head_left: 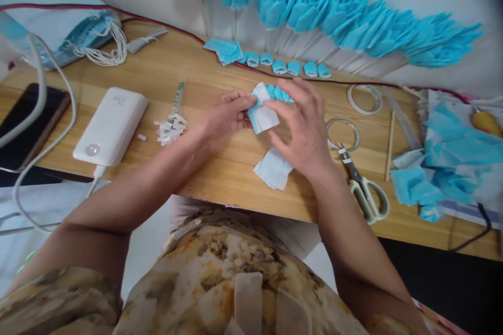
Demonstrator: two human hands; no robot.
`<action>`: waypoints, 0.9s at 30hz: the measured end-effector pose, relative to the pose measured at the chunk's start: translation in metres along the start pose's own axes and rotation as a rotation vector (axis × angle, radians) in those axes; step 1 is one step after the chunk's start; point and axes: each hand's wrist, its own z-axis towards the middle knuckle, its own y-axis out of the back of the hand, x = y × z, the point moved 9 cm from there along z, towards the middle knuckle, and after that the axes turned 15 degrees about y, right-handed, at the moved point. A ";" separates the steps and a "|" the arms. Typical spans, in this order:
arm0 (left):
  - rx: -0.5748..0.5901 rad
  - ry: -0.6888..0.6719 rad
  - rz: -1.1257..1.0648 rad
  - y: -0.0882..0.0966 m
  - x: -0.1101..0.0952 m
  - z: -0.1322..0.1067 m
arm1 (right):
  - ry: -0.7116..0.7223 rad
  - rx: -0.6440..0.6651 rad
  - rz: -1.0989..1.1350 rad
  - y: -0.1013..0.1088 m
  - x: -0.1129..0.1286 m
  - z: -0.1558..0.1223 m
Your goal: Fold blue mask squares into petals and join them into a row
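Over the middle of the desk my left hand pinches a small piece of blue-and-white fabric between thumb and fingers, white face up. My right hand is just to its right, fingers curved and apart, with the index fingertip at the fabric's edge; whether it presses on it is unclear. Below the right hand lies a small stack of pale fabric pieces. Partly behind the right fingers sits a row of small blue folded pieces.
Blue fabric flowers on sticks lean along the wall. Small blue rolls line the back. Scissors and tape rolls lie right, beside blue scraps. Left are a power bank, phone and white paper bits.
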 end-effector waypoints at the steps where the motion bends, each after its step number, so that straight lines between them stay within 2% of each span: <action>1: 0.003 0.006 -0.010 -0.001 0.001 0.000 | 0.005 0.013 -0.017 -0.002 0.002 0.001; 3: 0.009 0.025 -0.037 -0.002 0.005 0.000 | 0.022 0.004 -0.040 -0.005 0.007 0.002; 7: 0.011 0.022 -0.028 -0.004 0.006 -0.001 | 0.037 -0.125 0.050 -0.003 0.008 0.001; 14: -0.018 -0.103 0.077 -0.003 0.000 -0.001 | -0.254 -0.207 0.256 -0.007 -0.017 -0.011; 23: -0.046 -0.163 0.171 -0.004 -0.002 -0.002 | -0.492 -0.325 0.486 -0.017 -0.029 -0.020; 27: -0.053 -0.177 0.202 -0.003 -0.002 -0.002 | -0.617 -0.322 0.591 -0.027 -0.035 -0.026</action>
